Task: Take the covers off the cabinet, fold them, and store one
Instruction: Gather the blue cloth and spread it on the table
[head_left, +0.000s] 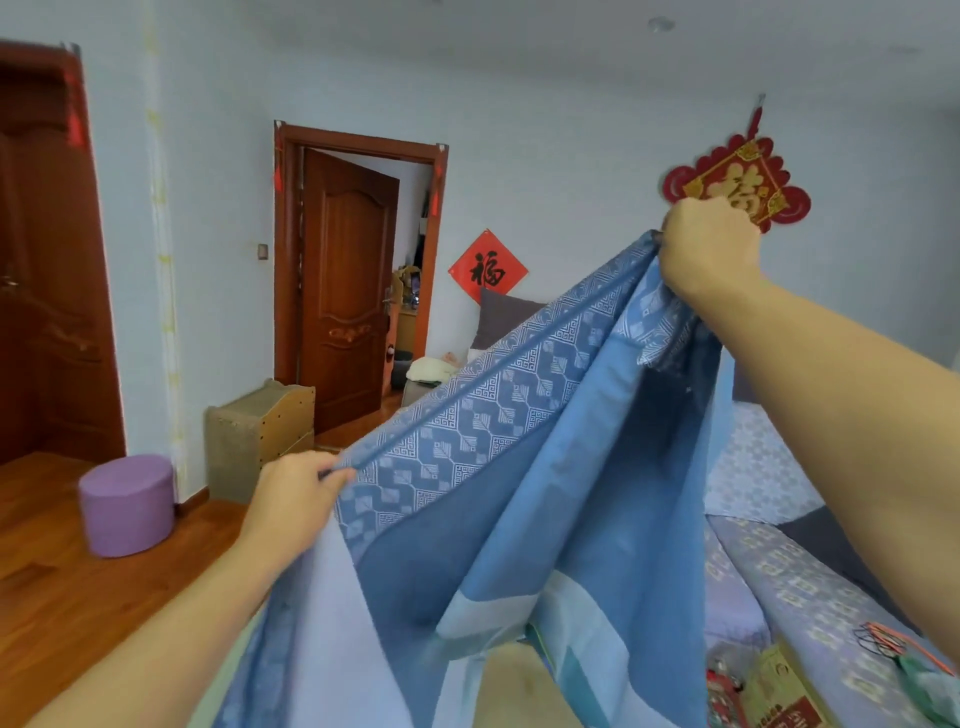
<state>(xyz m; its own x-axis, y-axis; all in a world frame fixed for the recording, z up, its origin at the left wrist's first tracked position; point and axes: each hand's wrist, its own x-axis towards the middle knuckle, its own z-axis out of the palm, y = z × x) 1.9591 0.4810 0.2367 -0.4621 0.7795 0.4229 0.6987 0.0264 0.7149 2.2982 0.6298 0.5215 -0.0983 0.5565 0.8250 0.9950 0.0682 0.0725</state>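
One blue cover (519, 493) is held up in the air across the middle of the view by two bare hands. The left hand (293, 496), low and near on the left, has its grip closed around the piped edge of the cover, with the thumb pinching on top. The right hand (709, 249), raised higher and farther to the right, has its grip clenched around a bunched corner of the same cover. Between the two hands the edge is stretched taut on a slant, and a band of pale geometric pattern can be seen along it; the rest of the cloth hangs down in folds toward the near bottom of the view. Two brown wooden doors are seen: one (52, 260) at the far left and one (345, 291) standing ajar in a doorway farther back. One round purple stool (127, 504) is set on the wooden floor (62, 587) at the left. Two red decorations are hung on the pale wall: one diamond-shaped paper (487, 266) and one knotted ornament (737, 179) partly hidden behind the right hand.
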